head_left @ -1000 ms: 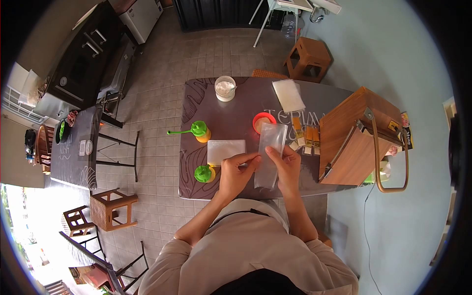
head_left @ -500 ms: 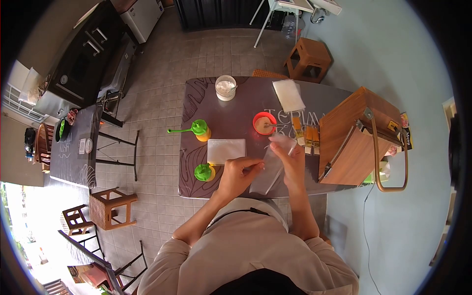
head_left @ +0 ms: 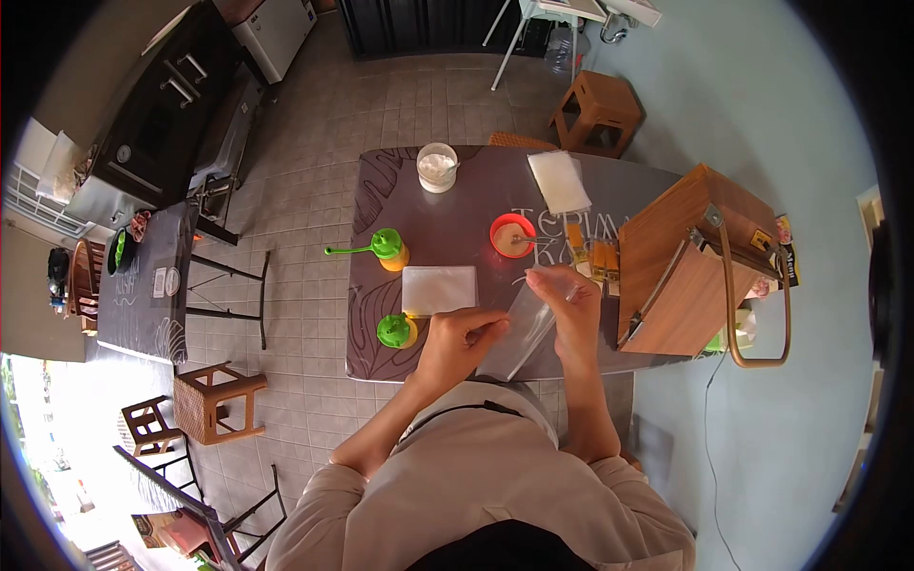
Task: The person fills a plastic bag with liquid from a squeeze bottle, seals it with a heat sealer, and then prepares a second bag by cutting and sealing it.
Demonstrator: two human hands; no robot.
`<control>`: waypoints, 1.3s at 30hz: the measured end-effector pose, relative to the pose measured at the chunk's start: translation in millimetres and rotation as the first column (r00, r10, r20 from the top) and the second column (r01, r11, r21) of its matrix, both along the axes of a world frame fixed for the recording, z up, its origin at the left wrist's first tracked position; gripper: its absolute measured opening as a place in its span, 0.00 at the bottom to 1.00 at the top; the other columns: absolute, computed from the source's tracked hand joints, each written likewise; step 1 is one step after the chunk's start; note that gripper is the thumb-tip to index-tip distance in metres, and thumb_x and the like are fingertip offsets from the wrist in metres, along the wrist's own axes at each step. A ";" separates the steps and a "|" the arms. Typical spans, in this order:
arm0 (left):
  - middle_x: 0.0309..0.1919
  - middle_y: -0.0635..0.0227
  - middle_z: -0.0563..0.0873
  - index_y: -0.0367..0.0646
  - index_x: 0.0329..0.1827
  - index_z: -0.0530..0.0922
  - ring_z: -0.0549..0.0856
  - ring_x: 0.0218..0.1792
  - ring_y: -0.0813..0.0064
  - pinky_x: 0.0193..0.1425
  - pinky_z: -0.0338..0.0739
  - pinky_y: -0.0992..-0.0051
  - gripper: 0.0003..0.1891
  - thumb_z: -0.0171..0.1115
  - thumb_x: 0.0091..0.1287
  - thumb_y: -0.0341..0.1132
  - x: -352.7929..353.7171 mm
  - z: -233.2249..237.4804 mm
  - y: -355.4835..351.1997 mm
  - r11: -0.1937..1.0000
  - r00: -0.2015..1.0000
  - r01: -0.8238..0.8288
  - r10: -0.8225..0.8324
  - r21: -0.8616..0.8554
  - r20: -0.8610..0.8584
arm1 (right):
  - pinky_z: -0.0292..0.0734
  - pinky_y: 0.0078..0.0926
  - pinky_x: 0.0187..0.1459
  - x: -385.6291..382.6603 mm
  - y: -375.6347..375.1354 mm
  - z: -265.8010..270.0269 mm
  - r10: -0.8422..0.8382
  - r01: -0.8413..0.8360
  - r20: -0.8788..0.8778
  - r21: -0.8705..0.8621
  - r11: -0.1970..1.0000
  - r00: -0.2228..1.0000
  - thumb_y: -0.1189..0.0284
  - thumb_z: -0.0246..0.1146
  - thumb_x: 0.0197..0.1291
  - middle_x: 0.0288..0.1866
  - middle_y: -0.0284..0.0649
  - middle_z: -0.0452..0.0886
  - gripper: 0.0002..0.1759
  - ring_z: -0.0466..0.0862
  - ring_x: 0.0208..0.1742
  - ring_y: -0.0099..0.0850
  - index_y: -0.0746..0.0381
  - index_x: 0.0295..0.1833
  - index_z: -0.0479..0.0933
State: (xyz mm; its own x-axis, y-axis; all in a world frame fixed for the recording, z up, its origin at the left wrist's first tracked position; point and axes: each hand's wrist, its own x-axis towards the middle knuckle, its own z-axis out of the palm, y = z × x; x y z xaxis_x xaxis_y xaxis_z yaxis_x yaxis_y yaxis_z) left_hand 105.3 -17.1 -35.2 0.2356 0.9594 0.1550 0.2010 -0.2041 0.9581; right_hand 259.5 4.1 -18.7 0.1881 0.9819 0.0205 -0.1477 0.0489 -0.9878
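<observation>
My right hand point(head_left: 568, 303) pinches the upper end of a clear plastic bag point(head_left: 522, 335), which hangs down over the table's near edge. To its left, my left hand point(head_left: 461, 344) has thumb and fingertips together beside the bag; whether they grip its edge is too small to make out. Just beyond my left hand lies a stack of clear sheets point(head_left: 439, 290). A red bowl point(head_left: 512, 236) with light brown contents and a utensil stands beyond my right hand.
Two green-topped bottles point(head_left: 387, 249) point(head_left: 396, 331) stand left on the dark table point(head_left: 476, 181). Farther back are a tub of white powder point(head_left: 437, 167) and a white stack point(head_left: 560, 183). Small yellow-labelled packets point(head_left: 605, 259) lie beside a wooden box point(head_left: 700, 262) at right.
My right hand has shifted slightly, and the bag's upper end has moved with it. The bag hangs a little differently. My left hand has barely moved.
</observation>
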 end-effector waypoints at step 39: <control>0.27 0.60 0.84 0.33 0.37 0.80 0.84 0.27 0.77 0.30 0.78 0.81 0.06 0.60 0.58 0.25 -4.5 -20.2 1.7 0.994 0.994 -0.106 0.106 -0.021 0.000 | 0.69 0.18 0.45 18.9 22.7 -31.0 0.318 -0.322 0.149 0.008 0.947 0.936 0.66 0.62 0.55 0.46 0.39 0.79 0.18 0.77 0.45 0.21 0.66 0.48 0.75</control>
